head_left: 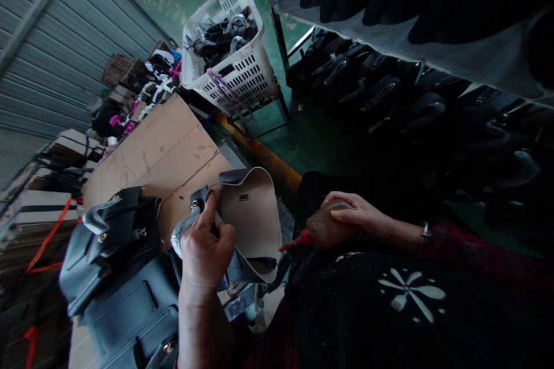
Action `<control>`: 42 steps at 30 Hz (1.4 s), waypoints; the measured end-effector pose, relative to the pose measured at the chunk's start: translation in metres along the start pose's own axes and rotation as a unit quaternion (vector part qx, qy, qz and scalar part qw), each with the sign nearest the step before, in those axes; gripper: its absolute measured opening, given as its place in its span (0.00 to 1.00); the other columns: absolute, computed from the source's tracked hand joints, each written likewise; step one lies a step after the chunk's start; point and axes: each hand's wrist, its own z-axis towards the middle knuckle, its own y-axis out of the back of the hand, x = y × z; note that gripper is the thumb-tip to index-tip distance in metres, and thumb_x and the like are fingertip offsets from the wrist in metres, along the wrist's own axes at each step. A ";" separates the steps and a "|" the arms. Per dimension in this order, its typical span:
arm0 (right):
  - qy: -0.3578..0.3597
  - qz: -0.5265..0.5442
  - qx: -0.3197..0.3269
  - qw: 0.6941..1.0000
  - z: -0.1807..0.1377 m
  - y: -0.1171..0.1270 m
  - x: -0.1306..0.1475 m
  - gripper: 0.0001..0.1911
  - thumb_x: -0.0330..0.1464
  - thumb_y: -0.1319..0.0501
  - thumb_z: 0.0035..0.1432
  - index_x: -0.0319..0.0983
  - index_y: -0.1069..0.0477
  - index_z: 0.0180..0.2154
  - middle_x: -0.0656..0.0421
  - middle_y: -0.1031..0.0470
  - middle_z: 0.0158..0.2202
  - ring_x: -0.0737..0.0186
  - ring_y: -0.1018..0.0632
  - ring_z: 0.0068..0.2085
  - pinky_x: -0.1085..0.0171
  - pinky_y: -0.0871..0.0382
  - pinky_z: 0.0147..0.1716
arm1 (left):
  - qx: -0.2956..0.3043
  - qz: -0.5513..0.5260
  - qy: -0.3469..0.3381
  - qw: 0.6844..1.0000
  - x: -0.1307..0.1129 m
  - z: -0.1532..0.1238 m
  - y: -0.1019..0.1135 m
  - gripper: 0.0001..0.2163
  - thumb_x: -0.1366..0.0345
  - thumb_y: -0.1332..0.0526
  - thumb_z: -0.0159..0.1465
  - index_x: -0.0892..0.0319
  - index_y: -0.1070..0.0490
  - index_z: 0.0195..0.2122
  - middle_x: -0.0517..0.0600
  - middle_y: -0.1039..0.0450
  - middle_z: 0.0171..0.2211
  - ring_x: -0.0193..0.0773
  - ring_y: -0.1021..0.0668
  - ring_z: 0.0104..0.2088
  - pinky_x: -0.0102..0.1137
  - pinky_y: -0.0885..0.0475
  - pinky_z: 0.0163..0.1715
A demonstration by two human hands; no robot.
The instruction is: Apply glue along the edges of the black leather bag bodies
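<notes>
My left hand is closed on a dark handbag at the edge of the cardboard, near its plastic-wrapped handle. The flap of this handbag is folded open, showing a pale beige inner side with a small metal plate. In my right hand is a squeeze bottle with a red nozzle, its fingers wrapped round the cloudy body. The nozzle tip points left, close to the flap's lower right edge; whether it touches cannot be made out. More dark handbags lie left of my left hand.
A cardboard sheet covers the work surface. Beyond it, a white plastic basket of dark bag parts stands on a metal frame. Racks of dark bags fill the right side. Stacked boxes with orange straps line the left.
</notes>
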 end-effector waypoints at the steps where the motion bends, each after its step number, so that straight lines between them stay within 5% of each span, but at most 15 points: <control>1: -0.003 0.000 0.003 1.000 -0.001 0.000 0.000 0.22 0.48 0.34 0.45 0.38 0.28 0.34 0.58 0.26 0.30 0.61 0.27 0.30 0.64 0.34 0.30 | 0.001 0.001 0.003 1.000 0.000 0.000 0.000 0.26 0.65 0.47 0.55 0.74 0.28 0.53 0.43 0.37 0.15 0.32 0.33 0.16 0.28 0.34 0.21; 9: 0.021 -0.030 -0.084 0.996 0.001 0.014 0.011 0.18 0.44 0.34 0.43 0.39 0.27 0.33 0.58 0.26 0.30 0.59 0.27 0.31 0.63 0.34 0.30 | 0.029 0.017 0.030 0.999 -0.001 0.003 0.000 0.27 0.66 0.46 0.55 0.65 0.29 0.57 0.47 0.27 0.22 0.35 0.27 0.22 0.28 0.29 0.30; 13: 0.015 0.007 -0.105 0.994 0.004 0.014 0.013 0.17 0.43 0.34 0.43 0.39 0.27 0.34 0.58 0.26 0.30 0.60 0.28 0.30 0.64 0.35 0.30 | 0.014 0.006 0.000 1.000 0.002 0.005 -0.003 0.24 0.66 0.45 0.58 0.63 0.29 0.56 0.52 0.21 0.35 0.37 0.22 0.30 0.29 0.27 0.34; 19: 0.001 0.005 -0.082 0.997 0.005 0.004 0.001 0.17 0.43 0.34 0.45 0.38 0.28 0.35 0.58 0.26 0.31 0.60 0.28 0.31 0.64 0.36 0.31 | -0.026 0.041 -0.018 0.999 0.003 0.010 -0.004 0.17 0.59 0.43 0.63 0.61 0.22 0.47 0.51 0.26 0.30 0.38 0.24 0.29 0.30 0.30 0.31; 23: -0.019 0.017 -0.053 0.998 -0.002 -0.001 -0.002 0.18 0.43 0.34 0.45 0.38 0.28 0.35 0.58 0.27 0.31 0.61 0.28 0.31 0.64 0.36 0.30 | -0.050 0.071 -0.042 0.995 0.003 0.013 -0.004 0.15 0.56 0.42 0.63 0.58 0.20 0.42 0.53 0.29 0.35 0.39 0.25 0.32 0.31 0.30 0.30; 29: -0.038 0.035 -0.005 0.999 -0.009 -0.010 0.002 0.18 0.43 0.34 0.44 0.37 0.28 0.34 0.58 0.27 0.30 0.61 0.29 0.31 0.64 0.36 0.30 | -0.056 0.079 -0.136 0.986 0.007 0.025 -0.004 0.13 0.60 0.41 0.63 0.60 0.21 0.40 0.60 0.29 0.51 0.48 0.24 0.42 0.46 0.29 0.45; 35: -0.036 0.042 -0.013 0.998 -0.010 -0.011 0.000 0.18 0.43 0.34 0.44 0.37 0.28 0.34 0.58 0.27 0.31 0.61 0.29 0.31 0.64 0.37 0.30 | 0.005 -0.017 -0.205 0.979 0.019 0.036 -0.004 0.14 0.60 0.40 0.64 0.62 0.24 0.46 0.59 0.24 0.46 0.50 0.22 0.46 0.45 0.27 0.47; 39: -0.037 0.041 -0.019 0.998 -0.012 -0.011 -0.001 0.18 0.42 0.34 0.44 0.37 0.28 0.34 0.58 0.27 0.31 0.60 0.29 0.32 0.63 0.36 0.31 | 0.082 -0.120 -0.361 0.921 0.038 0.048 -0.010 0.18 0.53 0.37 0.62 0.63 0.29 0.44 0.65 0.32 0.54 0.58 0.35 0.61 0.51 0.35 0.57; 42: -0.041 0.048 -0.013 0.998 -0.013 -0.012 0.000 0.18 0.42 0.34 0.44 0.37 0.28 0.34 0.58 0.27 0.30 0.61 0.29 0.32 0.64 0.36 0.31 | 0.133 -0.147 -0.404 0.893 0.047 0.055 -0.011 0.22 0.49 0.35 0.59 0.62 0.34 0.44 0.68 0.37 0.57 0.61 0.40 0.64 0.54 0.37 0.58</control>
